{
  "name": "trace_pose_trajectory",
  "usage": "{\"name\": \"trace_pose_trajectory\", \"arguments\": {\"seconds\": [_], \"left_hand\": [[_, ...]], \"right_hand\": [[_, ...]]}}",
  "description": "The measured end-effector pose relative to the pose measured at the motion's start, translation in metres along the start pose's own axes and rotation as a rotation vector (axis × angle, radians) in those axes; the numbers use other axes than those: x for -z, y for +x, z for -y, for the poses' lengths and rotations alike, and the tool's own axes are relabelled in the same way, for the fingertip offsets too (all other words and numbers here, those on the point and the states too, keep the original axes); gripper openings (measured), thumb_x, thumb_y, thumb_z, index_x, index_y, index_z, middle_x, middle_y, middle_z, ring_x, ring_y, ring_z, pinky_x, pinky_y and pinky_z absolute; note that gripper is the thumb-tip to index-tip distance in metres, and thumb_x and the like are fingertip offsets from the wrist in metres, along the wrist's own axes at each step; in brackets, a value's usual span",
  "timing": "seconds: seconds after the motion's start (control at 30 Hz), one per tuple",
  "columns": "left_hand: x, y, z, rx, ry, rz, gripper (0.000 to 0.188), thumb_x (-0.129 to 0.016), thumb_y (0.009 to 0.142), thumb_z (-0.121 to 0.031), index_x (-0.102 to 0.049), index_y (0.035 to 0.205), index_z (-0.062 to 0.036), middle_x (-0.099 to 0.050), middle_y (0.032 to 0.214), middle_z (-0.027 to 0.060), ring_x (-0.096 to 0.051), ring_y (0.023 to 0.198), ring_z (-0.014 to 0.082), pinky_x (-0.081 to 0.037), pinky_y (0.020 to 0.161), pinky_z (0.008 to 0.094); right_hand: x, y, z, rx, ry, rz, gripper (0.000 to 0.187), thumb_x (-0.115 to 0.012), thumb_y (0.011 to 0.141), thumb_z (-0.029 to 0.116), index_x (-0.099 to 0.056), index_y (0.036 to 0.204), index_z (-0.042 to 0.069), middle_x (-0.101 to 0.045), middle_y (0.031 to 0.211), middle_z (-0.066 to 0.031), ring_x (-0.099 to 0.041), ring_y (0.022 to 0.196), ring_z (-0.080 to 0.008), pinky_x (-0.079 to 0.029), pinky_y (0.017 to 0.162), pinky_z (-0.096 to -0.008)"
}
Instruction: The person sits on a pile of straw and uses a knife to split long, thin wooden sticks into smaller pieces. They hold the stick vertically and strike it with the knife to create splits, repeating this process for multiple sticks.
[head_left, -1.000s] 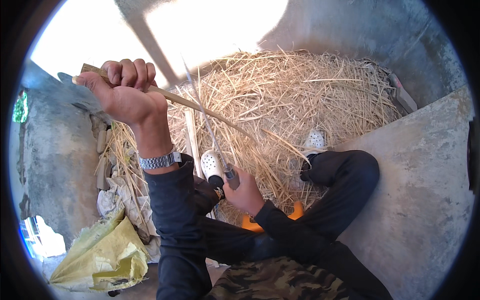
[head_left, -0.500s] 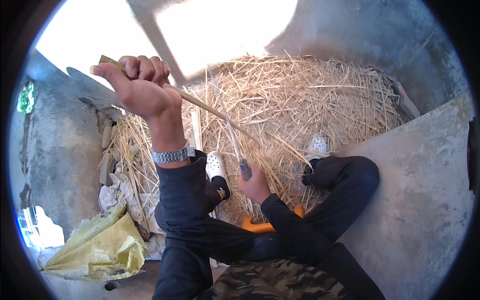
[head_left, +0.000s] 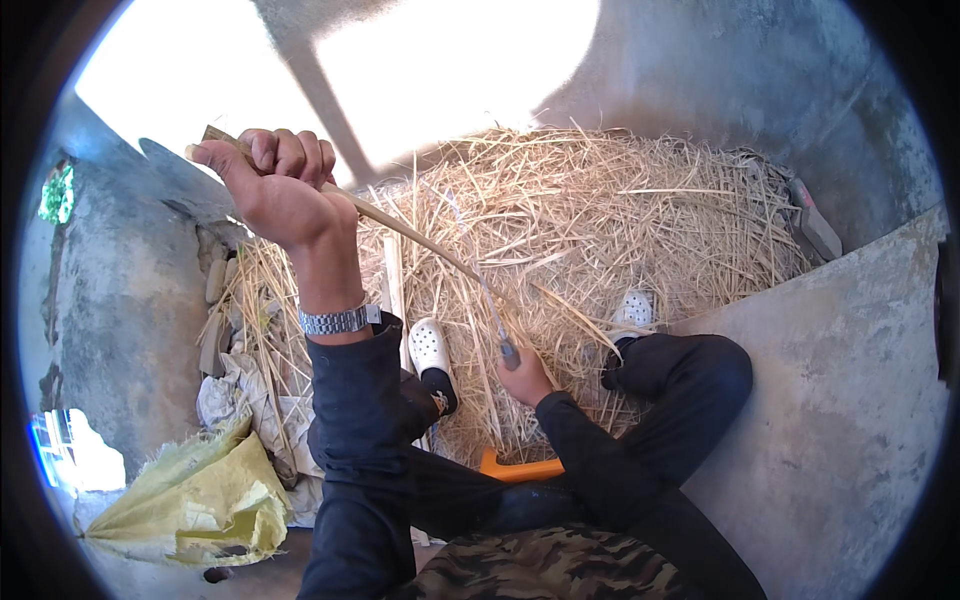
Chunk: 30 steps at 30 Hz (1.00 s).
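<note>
Grey wall far L, yellow sack below. L hand raised, palm side up, fist round strip, which slants down-R. R hand lower, over straw, gripping knife by hdl, blade up-L, crossing strip in view; contact unclear.

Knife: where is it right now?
The knife is near the head view's centre, in the right hand, pointing up-left, where it visually crosses the strip in the left hand.
</note>
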<state>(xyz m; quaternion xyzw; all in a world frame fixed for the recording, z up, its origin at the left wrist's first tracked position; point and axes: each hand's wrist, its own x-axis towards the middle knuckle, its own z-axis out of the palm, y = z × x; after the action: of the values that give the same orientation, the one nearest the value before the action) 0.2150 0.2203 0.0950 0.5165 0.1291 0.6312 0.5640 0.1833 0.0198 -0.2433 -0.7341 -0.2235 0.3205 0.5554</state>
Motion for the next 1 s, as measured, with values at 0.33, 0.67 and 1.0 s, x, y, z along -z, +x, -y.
{"name": "trace_pose_trajectory", "arguments": {"seconds": [0.33,0.67,1.0], "left_hand": [[0.005,0.002,0.001,0.003,-0.037,-0.004,0.057,-0.026,0.098,-0.061,-0.023,0.060,-0.0185,-0.016,0.052,-0.0070,-0.015,0.043,0.0083,-0.016,0.043,0.0235],[0.017,0.007,0.002,-0.016,-0.019,-0.065,0.057,-0.028,0.098,-0.062,-0.020,0.060,-0.0195,-0.014,0.050,-0.0068,-0.012,0.045,0.0094,-0.015,0.044,0.0243],[0.023,0.013,-0.005,0.043,-0.077,-0.085,0.056,-0.029,0.098,-0.061,-0.022,0.062,-0.0187,-0.016,0.050,-0.0059,-0.015,0.043,0.0089,-0.015,0.042,0.0250]], "right_hand": [[0.003,-0.011,-0.005,-0.013,-0.067,0.054,0.015,-0.058,0.078,0.010,-0.053,0.074,-0.003,-0.053,0.059,-0.0147,-0.060,0.059,-0.0258,-0.045,0.058,-0.0391],[-0.006,-0.010,-0.082,-0.748,0.125,0.001,0.013,-0.061,0.075,0.011,-0.059,0.078,-0.003,-0.062,0.071,-0.0205,-0.063,0.066,-0.0303,-0.049,0.063,-0.0400],[0.001,-0.026,-0.171,-0.556,-0.348,0.111,0.024,-0.062,0.077,0.015,-0.055,0.080,-0.008,-0.062,0.070,-0.0184,-0.062,0.060,-0.0284,-0.050,0.059,-0.0393]]}}
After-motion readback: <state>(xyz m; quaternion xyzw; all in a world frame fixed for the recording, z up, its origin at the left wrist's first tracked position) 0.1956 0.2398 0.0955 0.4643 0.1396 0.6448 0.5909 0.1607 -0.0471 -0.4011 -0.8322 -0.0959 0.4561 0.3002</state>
